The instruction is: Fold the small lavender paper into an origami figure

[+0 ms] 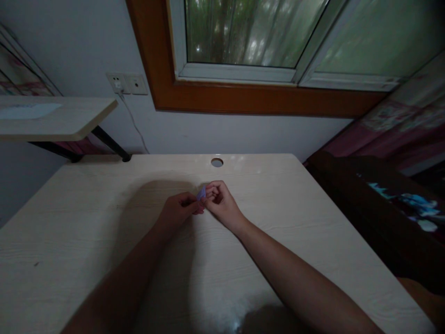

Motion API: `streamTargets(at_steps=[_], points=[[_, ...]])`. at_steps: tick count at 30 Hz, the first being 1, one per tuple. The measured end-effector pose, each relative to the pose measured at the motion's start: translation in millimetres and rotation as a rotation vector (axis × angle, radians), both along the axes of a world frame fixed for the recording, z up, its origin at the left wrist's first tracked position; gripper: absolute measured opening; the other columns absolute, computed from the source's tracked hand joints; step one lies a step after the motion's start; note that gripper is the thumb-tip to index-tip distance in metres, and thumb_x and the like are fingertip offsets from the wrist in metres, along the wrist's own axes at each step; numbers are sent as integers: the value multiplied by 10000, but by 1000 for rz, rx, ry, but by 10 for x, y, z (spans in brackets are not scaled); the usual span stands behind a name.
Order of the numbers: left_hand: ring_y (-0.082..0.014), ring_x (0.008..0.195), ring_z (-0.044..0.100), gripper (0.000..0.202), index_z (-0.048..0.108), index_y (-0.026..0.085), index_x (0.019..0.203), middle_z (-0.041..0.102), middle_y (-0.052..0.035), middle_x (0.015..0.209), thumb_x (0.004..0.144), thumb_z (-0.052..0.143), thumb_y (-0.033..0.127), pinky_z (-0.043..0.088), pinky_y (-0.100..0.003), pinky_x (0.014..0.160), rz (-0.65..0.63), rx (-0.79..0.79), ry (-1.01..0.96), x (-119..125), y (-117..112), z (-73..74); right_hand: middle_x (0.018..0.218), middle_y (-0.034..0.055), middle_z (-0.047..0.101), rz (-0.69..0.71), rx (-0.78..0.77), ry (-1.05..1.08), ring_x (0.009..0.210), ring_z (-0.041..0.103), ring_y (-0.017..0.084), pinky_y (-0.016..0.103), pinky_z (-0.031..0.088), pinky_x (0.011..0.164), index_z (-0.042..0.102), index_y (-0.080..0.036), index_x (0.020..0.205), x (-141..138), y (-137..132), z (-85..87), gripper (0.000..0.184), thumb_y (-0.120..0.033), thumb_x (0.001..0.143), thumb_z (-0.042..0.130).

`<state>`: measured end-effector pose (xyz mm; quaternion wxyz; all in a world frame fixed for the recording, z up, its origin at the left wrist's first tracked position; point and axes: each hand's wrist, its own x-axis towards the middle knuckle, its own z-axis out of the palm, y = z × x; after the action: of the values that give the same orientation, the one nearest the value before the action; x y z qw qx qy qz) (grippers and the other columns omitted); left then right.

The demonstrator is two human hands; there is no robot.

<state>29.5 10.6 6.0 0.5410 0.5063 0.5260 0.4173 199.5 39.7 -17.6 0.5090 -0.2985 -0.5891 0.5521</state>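
Between my two hands is a small purple folded piece point(201, 193), which looks like paper, pointed at its top. My left hand point(179, 207) pinches it from the left with thumb and fingers. From the right, my right hand point(219, 198) grips it between thumb and fingertips, the other fingers curled. The fingers cover much of the piece, so its full shape is hidden. Both hands are held close together above the pale wooden desk point(250, 185).
A round cable hole point(217, 162) lies near the desk's back edge. At the left, a raised shelf point(79, 123) on black legs carries a white sheet point(29, 111). A cord point(134, 120) runs down from the wall socket point(127, 84). Behind the desk is a window point(243, 35).
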Motion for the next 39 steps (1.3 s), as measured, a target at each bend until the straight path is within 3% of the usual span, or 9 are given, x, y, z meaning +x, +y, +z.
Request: streamTargets(at_steps=[9, 18, 30, 35, 39], points=[[-170, 708, 719, 204, 665, 174, 791, 742, -27, 744, 792, 713, 372, 582, -283, 722, -23, 79, 19, -49, 6, -60, 884, 24, 641, -70, 81, -170, 787, 596, 148, 288, 482, 721, 661, -224, 972, 44, -18, 59, 110, -266, 871, 644], [-167, 698, 689, 210, 680, 181, 814, 737, -37, 757, 812, 690, 391, 549, -267, 687, -46, 127, 113, -68, 11, -57, 852, 18, 664, -56, 76, -202, 742, 626, 147, 289, 511, 704, 645, -225, 930, 42, -18, 24, 98, -287, 861, 674], [-164, 674, 687, 207, 713, 195, 853, 735, -9, 717, 830, 671, 396, 510, -238, 646, 13, 210, 306, -55, -3, -38, 962, 48, 638, -84, 401, -387, 850, 603, 165, 288, 493, 734, 668, -237, 1028, 67, -45, 172, 147, -190, 906, 600], [-157, 691, 680, 189, 742, 208, 864, 739, -7, 755, 846, 651, 373, 517, -239, 682, 59, 316, 413, -51, -5, -37, 934, 48, 624, -79, 365, -430, 818, 598, 175, 300, 488, 713, 656, -247, 989, 76, -54, 182, 94, -231, 922, 591], [-149, 661, 673, 210, 740, 203, 893, 736, -23, 798, 857, 638, 383, 535, -236, 652, 85, 323, 380, -42, -9, -30, 899, 35, 617, -109, 332, -441, 800, 593, 171, 295, 473, 710, 645, -243, 963, 75, -38, 156, 55, -245, 915, 618]])
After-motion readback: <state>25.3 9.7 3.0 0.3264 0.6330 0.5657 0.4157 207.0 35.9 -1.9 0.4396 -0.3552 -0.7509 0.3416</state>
